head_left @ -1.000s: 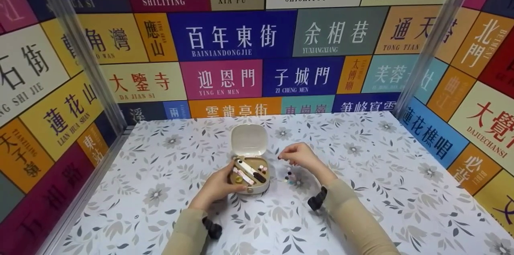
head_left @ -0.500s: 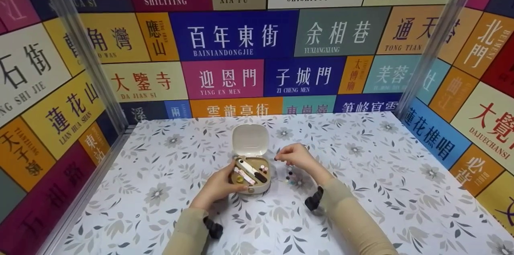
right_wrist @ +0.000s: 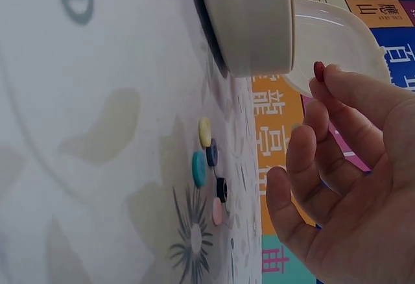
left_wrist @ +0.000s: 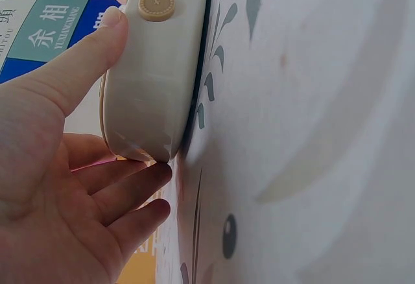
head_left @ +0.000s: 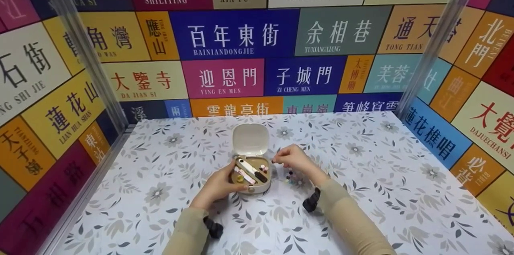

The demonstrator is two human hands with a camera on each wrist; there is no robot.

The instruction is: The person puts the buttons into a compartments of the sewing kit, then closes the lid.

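Note:
A cream sewing box (head_left: 261, 188) stands on the table with its lid (head_left: 250, 139) raised at the back. My left hand (head_left: 219, 184) grips the box's left side, thumb over the front rim and fingers against the side wall. Inside lie a slim white-and-black tool (head_left: 251, 168), a pinkish strip (head_left: 245, 176), a small yellow item (head_left: 239, 178) and several small buttons (head_left: 263, 168). Just right of the box, my right hand (head_left: 295, 158) pinches a dark red button (right_wrist: 318, 71) between thumb and index finger, held above the table. Its other fingers are loosely bent.
Right of the box lie several loose buttons, among them a yellow button (right_wrist: 205, 132), a teal button (right_wrist: 199, 168), a black button (right_wrist: 222, 189) and a pink button (right_wrist: 217, 211). A floral cloth (head_left: 156, 223) covers the table. Colourful sign-printed walls (head_left: 237, 38) enclose its back and sides.
My right hand has moved a little left toward the box, still pinching the button. The left hand and the box stay in place.

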